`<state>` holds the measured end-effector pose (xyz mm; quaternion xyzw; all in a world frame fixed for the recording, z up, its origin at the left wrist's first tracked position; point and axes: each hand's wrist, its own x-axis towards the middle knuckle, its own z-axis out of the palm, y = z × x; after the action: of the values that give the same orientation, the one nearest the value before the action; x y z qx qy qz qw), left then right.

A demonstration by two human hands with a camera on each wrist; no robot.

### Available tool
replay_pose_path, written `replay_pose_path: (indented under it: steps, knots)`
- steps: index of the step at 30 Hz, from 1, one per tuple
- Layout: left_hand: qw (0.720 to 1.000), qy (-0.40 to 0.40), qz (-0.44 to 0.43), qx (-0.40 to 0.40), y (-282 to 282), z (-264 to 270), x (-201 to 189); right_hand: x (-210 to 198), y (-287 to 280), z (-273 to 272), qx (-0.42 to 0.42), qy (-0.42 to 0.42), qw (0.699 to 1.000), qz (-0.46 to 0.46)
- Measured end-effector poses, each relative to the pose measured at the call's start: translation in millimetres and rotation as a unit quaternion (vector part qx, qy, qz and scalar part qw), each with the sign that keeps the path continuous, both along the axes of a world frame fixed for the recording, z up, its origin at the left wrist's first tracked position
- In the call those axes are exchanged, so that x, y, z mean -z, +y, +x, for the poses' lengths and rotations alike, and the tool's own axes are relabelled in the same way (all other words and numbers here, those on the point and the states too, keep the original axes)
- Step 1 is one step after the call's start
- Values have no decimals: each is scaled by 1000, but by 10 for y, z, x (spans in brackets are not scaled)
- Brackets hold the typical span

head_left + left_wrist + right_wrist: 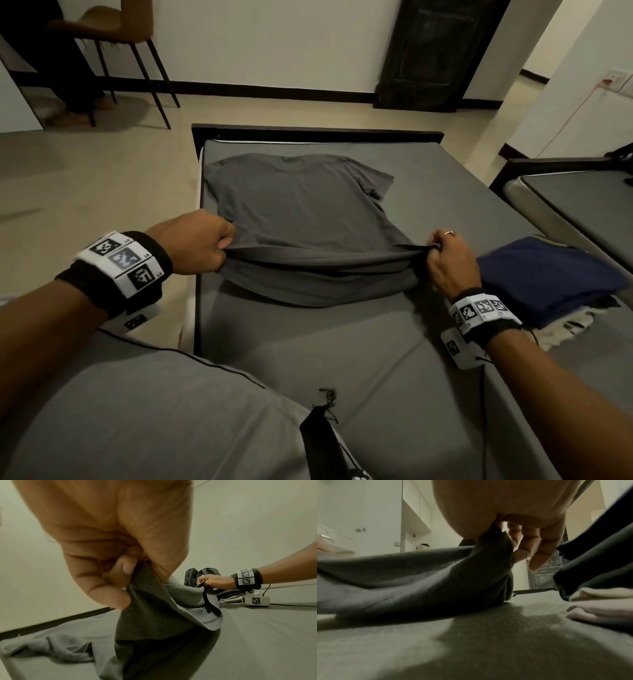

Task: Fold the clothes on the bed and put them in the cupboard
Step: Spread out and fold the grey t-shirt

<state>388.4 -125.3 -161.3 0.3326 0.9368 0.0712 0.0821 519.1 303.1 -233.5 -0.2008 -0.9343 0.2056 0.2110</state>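
Hands [202,240] [447,260] each pinch a hem corner of the soft grey T-shirt [301,205]. Folded navy cloth [544,281] lies at three o'clock.

Two hands are in view, the left hand [200,241] and the right hand [448,260], each wearing one black wristband with square-coded markers. One ring [449,233] sits on the right hand. One grey T-shirt [301,212] lies spread on the bed [342,349]. Beside it stands one stack of folded clothes [544,284]: one navy garment on top, and at least two pale layers under it in the right wrist view; how many items these make cannot be told. A second bed [582,198] stands to the right, so two beds in all. One brown chair [116,31], one dark door [442,51] and one black backpack [200,576] complete the count.
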Motion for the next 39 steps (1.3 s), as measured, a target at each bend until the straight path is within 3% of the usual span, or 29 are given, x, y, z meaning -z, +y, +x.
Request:
replay_pose_path:
  steps: [4,9,17,24,28,33,36,39]
  knots:
    - [1000,-16,-15,0,-5,98,-89,-112,20,99,27,28,998,42]
    - [985,-157,-70,9,22,241,-201,-285,7,289,23,-43,995,87]
    - [971,-116,-201,60,211,586,-361,-390,171,635,32,-31,998,-37]
    - [943,-101,-308,79,145,850,-225,-275,298,903,-6,-114,993,40]
    - [932,-98,-337,91,214,878,-121,-175,212,967,-8,-136,990,23]
    - [928,-96,-346,100,308,830,-47,-238,121,1063,20,-57,992,-114]
    - [945,-88,-305,78,329,767,-4,-150,127,1023,56,-52,967,-243]
    - [967,-73,-242,32,357,703,-26,-69,135,991,60,-74,962,-255]
